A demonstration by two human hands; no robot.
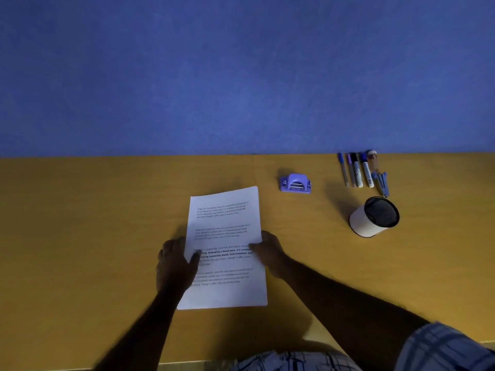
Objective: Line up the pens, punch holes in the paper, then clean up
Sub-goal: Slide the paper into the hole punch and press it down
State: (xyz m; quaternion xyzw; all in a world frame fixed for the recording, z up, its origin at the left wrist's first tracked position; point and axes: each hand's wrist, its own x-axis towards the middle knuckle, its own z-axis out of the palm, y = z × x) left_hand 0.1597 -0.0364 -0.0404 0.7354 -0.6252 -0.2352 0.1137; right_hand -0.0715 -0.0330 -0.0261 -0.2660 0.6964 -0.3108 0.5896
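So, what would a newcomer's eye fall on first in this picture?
First the white printed paper in the middle of the yellow table, held at its side edges by the left hand and the right hand. Behind it, to the right, are the purple hole punch, the row of pens by the blue wall, and, nearer, the white pen cup.

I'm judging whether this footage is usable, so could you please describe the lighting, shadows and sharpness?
Head view: dim, with a blue cast; the left hand and right hand on the paper are nearly silhouettes; the paper is brightest, its small print blurred; a soft shadow lies left of the pen cup; the pens look slightly soft.
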